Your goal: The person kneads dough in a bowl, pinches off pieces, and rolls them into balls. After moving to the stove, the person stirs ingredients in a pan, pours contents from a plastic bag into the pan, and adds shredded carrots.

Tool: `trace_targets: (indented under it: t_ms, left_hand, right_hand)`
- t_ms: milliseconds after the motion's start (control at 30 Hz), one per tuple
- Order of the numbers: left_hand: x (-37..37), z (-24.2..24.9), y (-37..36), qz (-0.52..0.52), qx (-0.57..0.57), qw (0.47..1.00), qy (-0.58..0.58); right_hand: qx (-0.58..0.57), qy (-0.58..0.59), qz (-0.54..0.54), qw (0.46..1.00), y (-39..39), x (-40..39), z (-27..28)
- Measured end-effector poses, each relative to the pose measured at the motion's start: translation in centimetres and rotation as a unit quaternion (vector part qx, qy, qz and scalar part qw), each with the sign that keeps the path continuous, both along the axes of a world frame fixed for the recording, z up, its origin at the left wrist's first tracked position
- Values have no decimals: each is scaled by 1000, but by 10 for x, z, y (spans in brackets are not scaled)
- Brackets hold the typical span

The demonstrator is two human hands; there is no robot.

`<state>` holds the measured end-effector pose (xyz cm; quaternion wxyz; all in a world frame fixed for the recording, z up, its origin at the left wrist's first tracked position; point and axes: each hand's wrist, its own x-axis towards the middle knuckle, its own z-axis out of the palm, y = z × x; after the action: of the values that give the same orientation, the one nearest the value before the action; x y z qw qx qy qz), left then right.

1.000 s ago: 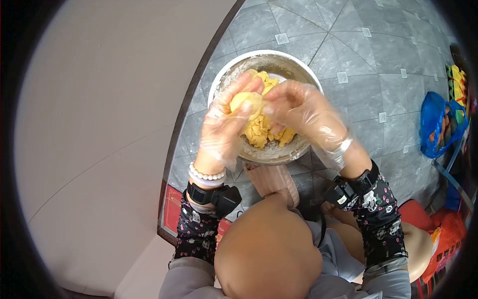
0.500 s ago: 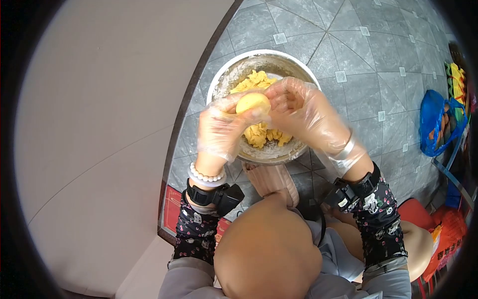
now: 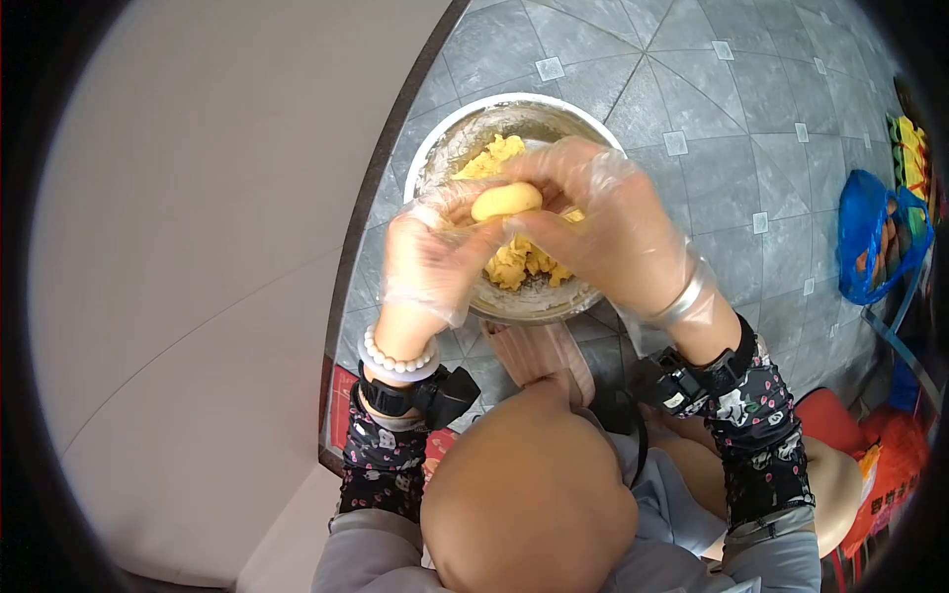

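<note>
A smooth yellow piece of dough (image 3: 506, 202), rounded and slightly elongated, is held between both hands above the bowl. My left hand (image 3: 432, 249), in a clear plastic glove, grips its left side with thumb and fingers. From the right, my right hand (image 3: 615, 232), gloved the same way, pinches the other end. Below them stands a round metal bowl (image 3: 428, 158) with a pale rim and whitish residue on its inner wall. Crumbly yellow dough (image 3: 509, 265) lies inside it, partly hidden by the hands.
The bowl stands on grey floor tiles (image 3: 732, 178). A large pale surface with a dark edge (image 3: 368, 212) runs along the left. At the right are a blue plastic bag (image 3: 862, 242) with things inside and a red bag (image 3: 890, 474). My bent knee (image 3: 529, 494) is just below the bowl.
My right hand has closed in on the dough piece and now grips its right end. The piece looks longer and flatter than before, turned sideways between both hands.
</note>
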<state>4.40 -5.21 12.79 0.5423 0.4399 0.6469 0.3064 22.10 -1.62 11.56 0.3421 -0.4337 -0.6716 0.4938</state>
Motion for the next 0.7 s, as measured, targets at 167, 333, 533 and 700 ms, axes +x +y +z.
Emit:
trace_targets:
  t_ms: [167,333,533,700]
  left_hand:
    - [20,2,12,99,27,991,-91]
    - [18,-1,12,50,19,998,-13]
    - [11,-4,14,-34,16,990,138]
    - [19,-7,12,65,52,996,-33]
  right_hand:
    - [-53,58,-44,996,5,-2,-5]
    - [113,-53,-34,992,8,-1,-9]
    - [161,-109,-14,981,6,0,-10]
    - [85,-55,-33,994,7,-1,-10]
